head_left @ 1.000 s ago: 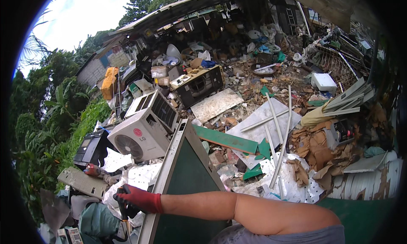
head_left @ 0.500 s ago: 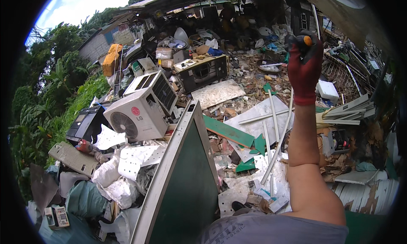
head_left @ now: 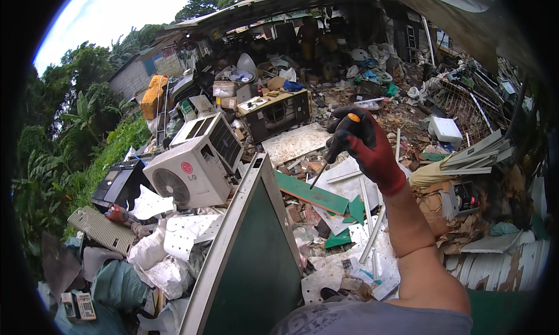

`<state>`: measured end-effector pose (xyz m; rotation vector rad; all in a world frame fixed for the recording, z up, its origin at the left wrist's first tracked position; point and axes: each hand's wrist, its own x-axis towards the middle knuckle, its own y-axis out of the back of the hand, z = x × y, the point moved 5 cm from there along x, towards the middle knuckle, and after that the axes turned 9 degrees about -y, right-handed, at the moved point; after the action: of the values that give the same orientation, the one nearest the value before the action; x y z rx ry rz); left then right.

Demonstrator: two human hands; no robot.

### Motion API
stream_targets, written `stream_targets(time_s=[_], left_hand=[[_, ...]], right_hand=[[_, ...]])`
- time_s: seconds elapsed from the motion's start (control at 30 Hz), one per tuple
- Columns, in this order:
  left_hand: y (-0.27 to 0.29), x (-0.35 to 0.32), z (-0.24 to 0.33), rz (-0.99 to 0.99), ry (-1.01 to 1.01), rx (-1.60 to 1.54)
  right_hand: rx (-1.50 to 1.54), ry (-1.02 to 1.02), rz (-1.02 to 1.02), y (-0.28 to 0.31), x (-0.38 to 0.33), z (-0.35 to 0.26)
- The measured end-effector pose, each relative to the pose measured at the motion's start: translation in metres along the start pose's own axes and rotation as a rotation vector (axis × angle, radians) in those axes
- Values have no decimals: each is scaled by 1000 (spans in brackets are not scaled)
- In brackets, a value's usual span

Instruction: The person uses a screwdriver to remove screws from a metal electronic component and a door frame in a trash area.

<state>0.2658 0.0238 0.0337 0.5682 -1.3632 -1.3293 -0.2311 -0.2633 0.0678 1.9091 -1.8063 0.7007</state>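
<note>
My right hand (head_left: 370, 154), in a red and black glove, is raised out in front of me. Its fingers are closed around a screwdriver (head_left: 353, 118) whose handle has an orange end. The thin dark shaft slants down and left from the fist, apart from the things below. Nearer to me stands a dark green panel (head_left: 256, 259) in a pale metal frame, tilted and close to my body. Beyond it, past the screwdriver's tip, lies a long green board (head_left: 311, 193) among pale strips. My left hand does not show.
An air conditioner's outdoor unit (head_left: 192, 178) and a stove (head_left: 279, 114) stand ahead on the left amid scrap. White sacks (head_left: 154, 247) lie at the near left. Stacked pale slats (head_left: 480, 157) and a white box (head_left: 445, 129) lie at right. A person (head_left: 308, 37) seems to be in the shed.
My right hand has come down and to the left with the screwdriver, whose shaft now shows pointing downward. The framed panel stays in nearly the same place.
</note>
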Motion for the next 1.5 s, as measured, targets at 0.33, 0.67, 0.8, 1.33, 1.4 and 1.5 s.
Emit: stream_targets(time_s=[0.33, 0.67, 0.8, 1.33, 1.4, 1.5], left_hand=[[4, 16, 18, 203, 357, -309], [1, 22, 17, 176, 370, -297], [-2, 19, 6, 97, 217, -145], [-5, 8, -7, 73, 406, -283], [-3, 3, -11, 81, 347, -217], [-5, 2, -15, 74, 327, -187]], right_hand=[[873, -319, -390, -313, -17, 59], [814, -618, -226, -319, -56, 109], [789, -638, -265, -321, -57, 117], [355, 302, 211, -93, 1, -3], [-112, 675, 402, -19, -3, -34], [-933, 594, 736, 84, -21, -16]])
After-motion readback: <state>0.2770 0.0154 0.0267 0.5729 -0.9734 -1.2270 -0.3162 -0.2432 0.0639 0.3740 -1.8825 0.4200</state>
